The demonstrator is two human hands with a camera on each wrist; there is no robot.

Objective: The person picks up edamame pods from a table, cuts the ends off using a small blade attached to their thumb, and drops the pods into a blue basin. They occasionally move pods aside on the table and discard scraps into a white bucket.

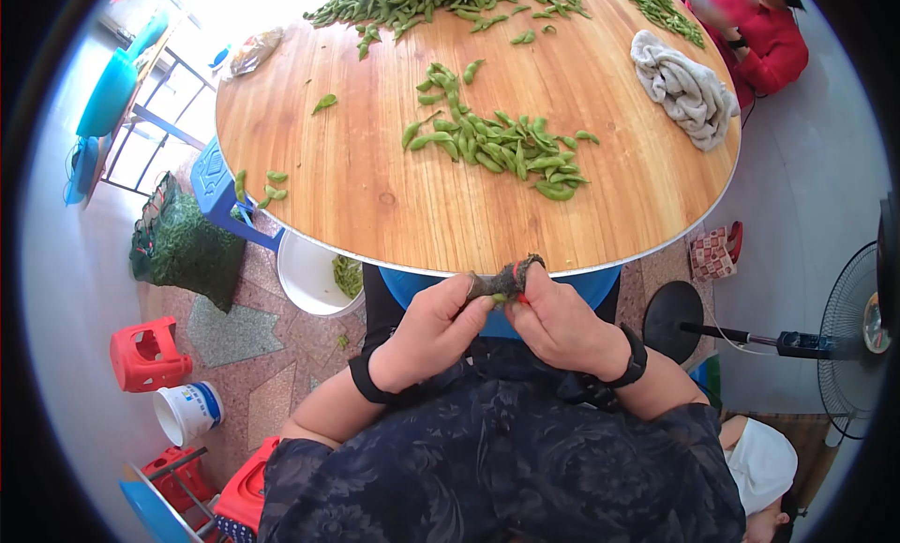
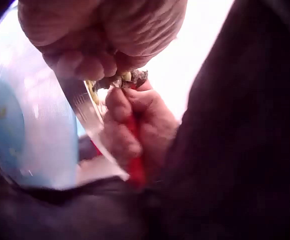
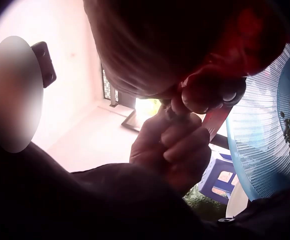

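In the head view my left hand (image 1: 436, 327) and right hand (image 1: 562, 323) meet just before the table's near edge. Thumb and fingers of the left hand pinch a small green soybean pod (image 1: 500, 298). Dark, rough material (image 1: 514, 276) covers the area at the fingertips. Curled right-hand fingers hold a red object (image 2: 135, 150), mostly hidden in the palm; I cannot tell its kind. Beyond the hands a loose pile of green soybean pods (image 1: 511, 149) lies on the round wooden table (image 1: 375, 168). Below the table edge sits a blue mesh basket (image 3: 255, 140) with green bits inside.
A larger pod heap (image 1: 412, 4) and a grey cloth (image 1: 684, 89) lie farther back. Left on the floor are a white bucket (image 1: 305, 281), a blue stool (image 1: 220, 187) and a full green net sack (image 1: 192, 243). A fan (image 1: 848, 342) stands right; a person in red (image 1: 769, 46) sits beyond.
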